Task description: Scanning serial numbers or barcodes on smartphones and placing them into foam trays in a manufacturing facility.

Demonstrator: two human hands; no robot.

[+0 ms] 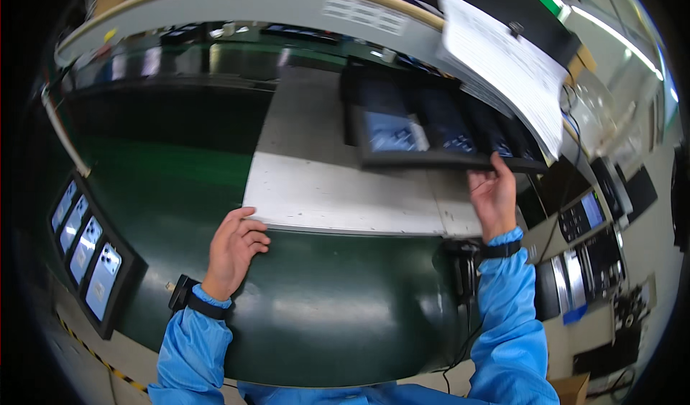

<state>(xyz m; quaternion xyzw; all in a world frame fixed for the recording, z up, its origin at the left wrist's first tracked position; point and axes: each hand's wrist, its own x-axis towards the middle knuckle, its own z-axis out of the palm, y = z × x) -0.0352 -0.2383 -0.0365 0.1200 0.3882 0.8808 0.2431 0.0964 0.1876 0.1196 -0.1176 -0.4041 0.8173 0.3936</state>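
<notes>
My right hand (pixel 494 198) grips the near edge of a black tray (pixel 402 163), thumb on top of the rim and fingers below it. Dark slots in this tray hold several flat items that look like smartphones (pixel 392 130); motion smears them. The tray hangs tilted over the far part of a white board (pixel 338 196), its far side partly hidden by papers. Nothing is in my left hand (pixel 233 252), whose fingers are loosely curled and apart, beside the board's near left corner.
A second black tray (pixel 129 279) with several smartphones (pixel 104 272) stands at the left edge of the green table (pixel 345 297). Clipped papers (pixel 503 56) overhang the far right. Beyond runs a shelf (pixel 251 6); equipment with a small screen (pixel 591 207) stands right, near hanging cables.
</notes>
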